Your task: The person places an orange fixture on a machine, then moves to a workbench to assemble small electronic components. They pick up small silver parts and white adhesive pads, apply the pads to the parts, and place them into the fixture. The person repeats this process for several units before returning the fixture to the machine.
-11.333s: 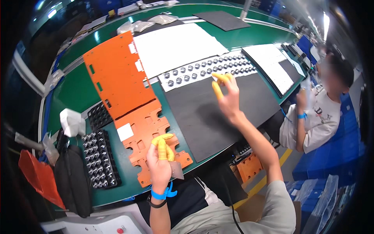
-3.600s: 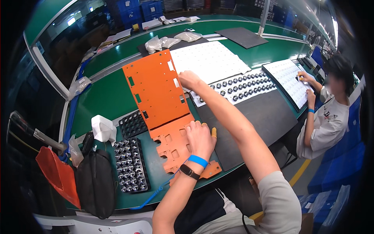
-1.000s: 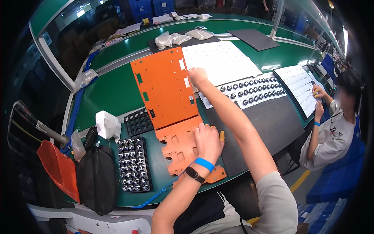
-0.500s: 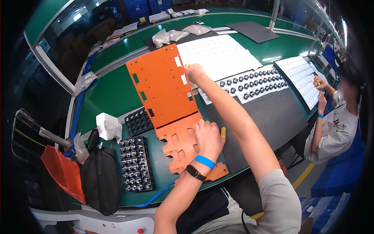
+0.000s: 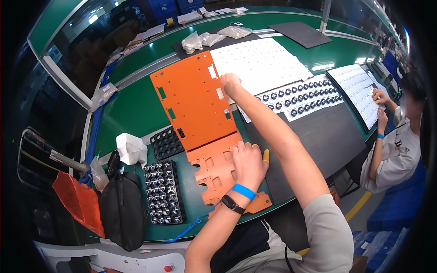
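A hinged orange fixture stands in the middle, its large flat lid (image 5: 193, 102) folded back from the lower base (image 5: 211, 166), which has cut-outs and notches along its left side. My right hand (image 5: 231, 84) reaches across and is closed on the lid's right edge, its fingertips partly hidden. Over the right part of the base lies my left hand (image 5: 248, 166), back upward, with thumb and fingers apart and yellow covers on some fingertips. It wears a blue band (image 5: 244, 191) and a dark wristband (image 5: 232, 204).
A black tray of shiny round parts (image 5: 161, 193) sits left of the base, near an emptier black tray (image 5: 166, 142). White perforated sheets (image 5: 259, 63), a strip of black round parts (image 5: 300, 98) and a dark mat (image 5: 314, 141) lie rightward. A co-worker (image 5: 391, 150) works at far right.
The whole view has shifted slightly, so things appear a little farther right. Both hands keep their places on the fixture.
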